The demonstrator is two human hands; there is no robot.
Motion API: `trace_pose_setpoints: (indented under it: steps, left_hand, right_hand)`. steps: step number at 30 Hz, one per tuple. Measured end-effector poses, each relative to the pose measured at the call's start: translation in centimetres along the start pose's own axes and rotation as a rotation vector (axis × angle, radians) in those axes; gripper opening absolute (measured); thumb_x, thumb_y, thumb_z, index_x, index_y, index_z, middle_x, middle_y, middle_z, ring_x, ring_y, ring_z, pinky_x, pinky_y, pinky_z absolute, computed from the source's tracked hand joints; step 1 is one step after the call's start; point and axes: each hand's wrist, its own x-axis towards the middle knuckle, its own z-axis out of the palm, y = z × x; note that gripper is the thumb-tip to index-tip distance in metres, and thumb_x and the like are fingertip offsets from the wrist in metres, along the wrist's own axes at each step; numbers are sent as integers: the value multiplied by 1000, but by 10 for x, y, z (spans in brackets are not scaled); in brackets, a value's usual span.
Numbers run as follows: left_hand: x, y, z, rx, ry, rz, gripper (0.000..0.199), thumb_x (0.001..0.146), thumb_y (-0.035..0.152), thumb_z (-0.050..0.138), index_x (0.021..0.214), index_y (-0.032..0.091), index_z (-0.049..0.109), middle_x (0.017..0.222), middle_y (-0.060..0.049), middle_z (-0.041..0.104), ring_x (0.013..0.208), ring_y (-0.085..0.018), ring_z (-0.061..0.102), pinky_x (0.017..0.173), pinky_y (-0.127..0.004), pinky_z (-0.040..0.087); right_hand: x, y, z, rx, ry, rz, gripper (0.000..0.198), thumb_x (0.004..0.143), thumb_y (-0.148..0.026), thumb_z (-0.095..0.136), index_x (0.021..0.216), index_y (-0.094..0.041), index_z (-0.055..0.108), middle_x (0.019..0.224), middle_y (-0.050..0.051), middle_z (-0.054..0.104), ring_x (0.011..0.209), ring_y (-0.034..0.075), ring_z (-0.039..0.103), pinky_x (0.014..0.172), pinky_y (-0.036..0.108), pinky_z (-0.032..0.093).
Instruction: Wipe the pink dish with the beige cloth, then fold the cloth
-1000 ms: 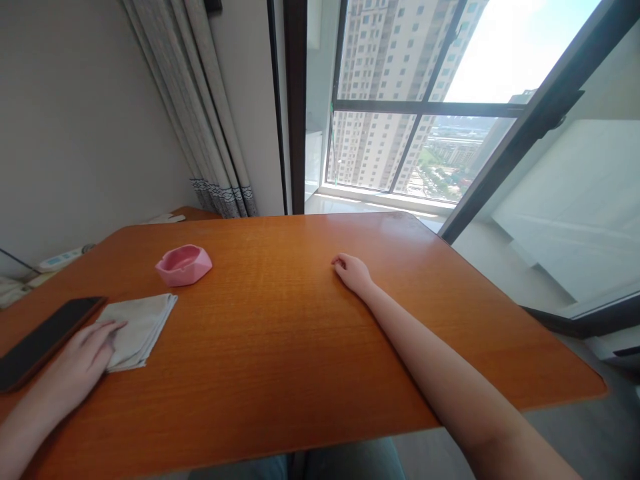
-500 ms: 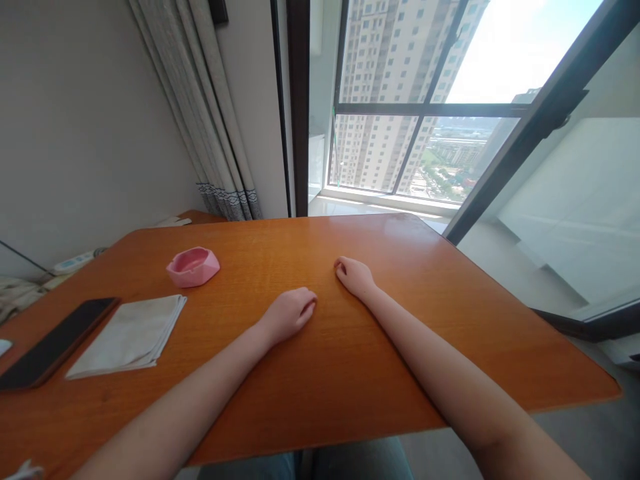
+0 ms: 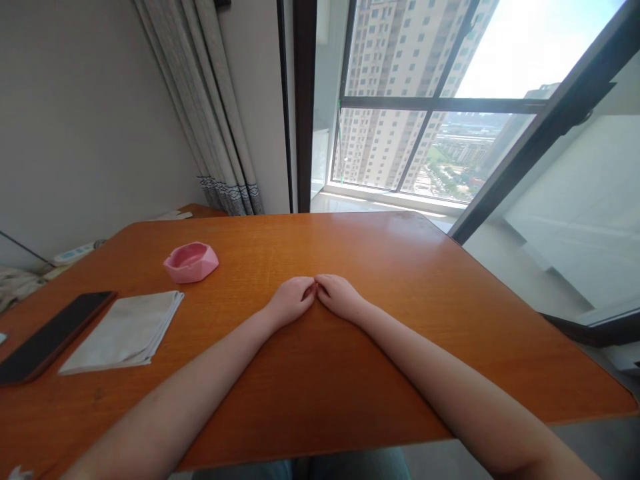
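Observation:
My left hand (image 3: 291,299) and my right hand (image 3: 340,297) meet over the middle of the wooden table (image 3: 320,387), their fingertips touching or nearly so. Both have curled fingers with the thumbs drawn in. Anything small between the fingers is hidden from me. To the left of my left hand lies a folded whitish cloth (image 3: 125,330). Beyond it, farther back, stands a pink angular bowl (image 3: 193,262) that looks like an ashtray.
A dark flat slab with a brown edge (image 3: 53,337) lies at the table's left. A white power strip (image 3: 77,253) is past the left edge. Behind the table hang a grey curtain (image 3: 210,120) and a dark door frame (image 3: 303,107), with a window (image 3: 390,147) beyond.
My right hand has moved left and nearer to me, and my left hand slightly away from me. The gap between them has closed. The view has shifted slightly.

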Motion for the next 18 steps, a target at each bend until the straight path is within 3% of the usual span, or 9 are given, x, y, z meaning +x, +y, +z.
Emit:
trace_pose_setpoints:
  steps: [11, 14, 16, 18]
  left_hand:
    - [1, 4, 2, 17, -26, 12, 18, 84, 25, 41, 68, 19, 47, 69, -2, 55, 65, -16, 49, 61, -29, 38]
    - [1, 4, -8, 27, -28, 31, 19, 86, 25, 39, 74, 19, 52, 74, -3, 58, 70, -16, 53, 66, -31, 43]
    - [-3, -4, -27, 93, 128, 19, 20, 88, 25, 37, 88, 20, 56, 88, -5, 61, 83, -18, 56, 79, -36, 45]
    - [-12, -22, -55, 267, 456, -87, 27, 88, 26, 36, 108, 19, 53, 109, -9, 58, 106, -22, 51, 97, -46, 35]
  right_hand:
    - [-2, 0, -1, 9, 12, -36, 15, 85, -16, 43, 84, -17, 58, 84, 6, 64, 79, 16, 57, 72, 24, 39]
    - [-3, 1, -2, 37, 9, -36, 18, 84, -14, 43, 89, -16, 60, 88, 6, 66, 82, 16, 58, 75, 25, 40]
    - [-3, 4, -4, 71, 13, -41, 23, 84, -13, 42, 96, -17, 61, 95, 6, 67, 89, 16, 59, 81, 25, 41]
    - [-2, 7, -5, 97, 23, -33, 26, 85, -12, 41, 102, -18, 61, 101, 6, 67, 94, 16, 60, 85, 26, 40]
